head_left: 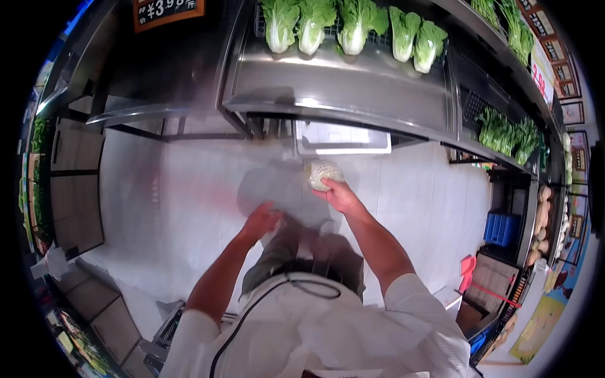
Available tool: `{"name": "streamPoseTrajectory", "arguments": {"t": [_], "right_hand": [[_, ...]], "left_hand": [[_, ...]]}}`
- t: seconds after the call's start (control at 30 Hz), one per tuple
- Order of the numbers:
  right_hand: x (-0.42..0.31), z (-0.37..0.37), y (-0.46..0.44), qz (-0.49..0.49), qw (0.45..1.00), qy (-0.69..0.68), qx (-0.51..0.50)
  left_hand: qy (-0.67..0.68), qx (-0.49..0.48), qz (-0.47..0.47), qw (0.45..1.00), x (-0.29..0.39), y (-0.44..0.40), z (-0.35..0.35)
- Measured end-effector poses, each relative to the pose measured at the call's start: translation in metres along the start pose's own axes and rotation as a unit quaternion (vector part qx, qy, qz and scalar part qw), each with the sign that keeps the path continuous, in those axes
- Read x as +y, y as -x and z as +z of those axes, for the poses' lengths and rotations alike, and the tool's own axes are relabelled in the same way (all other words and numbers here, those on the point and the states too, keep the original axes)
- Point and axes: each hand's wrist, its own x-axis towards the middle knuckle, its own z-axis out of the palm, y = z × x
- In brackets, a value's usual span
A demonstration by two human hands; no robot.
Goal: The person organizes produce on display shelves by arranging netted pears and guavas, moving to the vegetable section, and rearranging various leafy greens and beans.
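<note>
In front of my body, my right hand (338,194) grips a pale, rounded bundle with a net-like surface (325,174). Its left edge looks yellowish, and I cannot make out its exact kind. My left hand (263,220) hangs lower and to the left, apart from the bundle. Motion smears its fingers, so I cannot see whether they are closed. Beyond the hands, several heads of napa cabbage (357,28) stand in a row along the back of a metal display shelf (340,82).
A white foam box (343,150) sits on the floor under the shelf edge. Leafy greens (509,135) lie at the right, above a blue crate (501,229). A dark metal counter (157,75) with a price sign (165,11) is at the left.
</note>
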Motion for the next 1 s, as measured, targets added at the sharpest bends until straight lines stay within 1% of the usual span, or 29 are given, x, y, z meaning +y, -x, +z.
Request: {"name": "streamPoseTrajectory", "arguments": {"t": [0.03, 0.07, 0.13, 0.17, 0.2, 0.23, 0.27, 0.3, 0.33, 0.37, 0.4, 0.43, 0.47, 0.5, 0.53, 0.57, 0.6, 0.63, 0.73, 0.77, 0.8, 0.83, 0.87, 0.9, 0.93, 0.97, 1.0], "right_hand": [[0.001, -0.021, -0.027, 0.008, 1.0, 0.013, 0.015], [-0.002, -0.042, -0.055, 0.016, 0.999, 0.037, 0.036], [-0.006, -0.084, -0.104, 0.037, 0.992, 0.089, 0.077], [-0.011, -0.097, -0.121, 0.025, 0.988, 0.125, 0.09], [-0.019, -0.109, -0.143, 0.014, 0.981, 0.162, 0.103], [-0.024, -0.121, -0.165, 0.005, 0.973, 0.2, 0.115], [-0.026, -0.133, -0.191, 0.012, 0.959, 0.24, 0.148], [-0.027, -0.142, -0.22, 0.017, 0.943, 0.281, 0.179], [-0.025, -0.155, -0.246, 0.008, 0.922, 0.325, 0.211], [-0.021, -0.172, -0.275, -0.007, 0.908, 0.36, 0.213], [-0.016, -0.19, -0.305, -0.025, 0.894, 0.394, 0.213], [-0.012, -0.203, -0.326, -0.042, 0.878, 0.426, 0.214], [-0.012, -0.205, -0.336, -0.068, 0.861, 0.458, 0.212], [-0.017, -0.202, -0.344, -0.095, 0.842, 0.489, 0.208], [-0.018, -0.2, -0.353, -0.123, 0.822, 0.518, 0.203], [-0.013, -0.207, -0.366, -0.139, 0.823, 0.515, 0.193], [-0.009, -0.212, -0.379, -0.156, 0.825, 0.511, 0.183], [-0.004, -0.217, -0.39, -0.173, 0.827, 0.507, 0.173], [0.005, -0.222, -0.393, -0.145, 0.805, 0.547, 0.179], [0.006, -0.224, -0.387, -0.135, 0.784, 0.577, 0.181], [0.008, -0.226, -0.379, -0.127, 0.762, 0.607, 0.184], [0.008, -0.226, -0.371, -0.12, 0.739, 0.636, 0.186], [0.025, -0.241, -0.367, -0.148, 0.688, 0.681, 0.205], [0.045, -0.275, -0.358, -0.145, 0.7, 0.681, 0.158], [0.052, -0.296, -0.34, -0.145, 0.71, 0.68, 0.11], [0.024, -0.275, -0.287, -0.095, 0.677, 0.73, -0.001], [0.031, -0.291, -0.249, -0.029, 0.778, 0.627, 0.016]], "left_hand": [[-0.026, 0.068, -0.043, 0.996, -0.016, 0.017, -0.013], [-0.085, 0.117, -0.083, 0.986, -0.057, 0.024, -0.032], [-0.114, 0.197, -0.178, 0.957, -0.122, 0.063, -0.054], [-0.123, 0.232, -0.208, 0.942, -0.152, 0.088, -0.061], [-0.083, 0.24, -0.239, 0.937, -0.21, 0.112, -0.074], [-0.04, 0.256, -0.304, 0.917, -0.23, 0.142, -0.072], [-0.052, 0.308, -0.303, 0.9, -0.259, 0.169, -0.062], [-0.141, 0.302, -0.313, 0.889, -0.311, 0.195, -0.059], [-0.173, 0.248, -0.325, 0.896, -0.362, 0.225, -0.055], [-0.293, 0.119, -0.372, 0.873, -0.345, 0.232, -0.032], [-0.407, -0.015, -0.382, 0.83, -0.324, 0.24, -0.008], [-0.263, 0.099, -0.376, 0.883, -0.318, 0.248, 0.021], [-0.111, 0.209, -0.34, 0.91, -0.311, 0.257, 0.05], [-0.026, 0.223, -0.467, 0.855, -0.295, 0.251, 0.072], [0.013, 0.237, -0.48, 0.845, -0.284, 0.243, 0.089], [0.052, 0.252, -0.491, 0.832, -0.275, 0.235, 0.1], [0.044, 0.217, -0.48, 0.849, -0.271, 0.227, 0.105], [0.041, 0.224, -0.467, 0.854, -0.268, 0.219, 0.11], [0.043, 0.234, -0.43, 0.871, -0.259, 0.202, 0.122], [0.045, 0.235, -0.45, 0.861, -0.253, 0.197, 0.124], [-0.023, 0.216, -0.345, 0.913, -0.267, 0.204, 0.125], [-0.01, 0.222, -0.338, 0.915, -0.27, 0.203, 0.127], [0.003, 0.228, -0.33, 0.916, -0.273, 0.201, 0.129], [0.097, 0.256, -0.423, 0.864, -0.262, 0.191, 0.128], [0.098, 0.259, -0.412, 0.868, -0.257, 0.188, 0.129], [0.115, 0.251, -0.394, 0.877, -0.259, 0.188, 0.129], [0.129, 0.242, -0.373, 0.886, -0.261, 0.189, 0.128]]}}
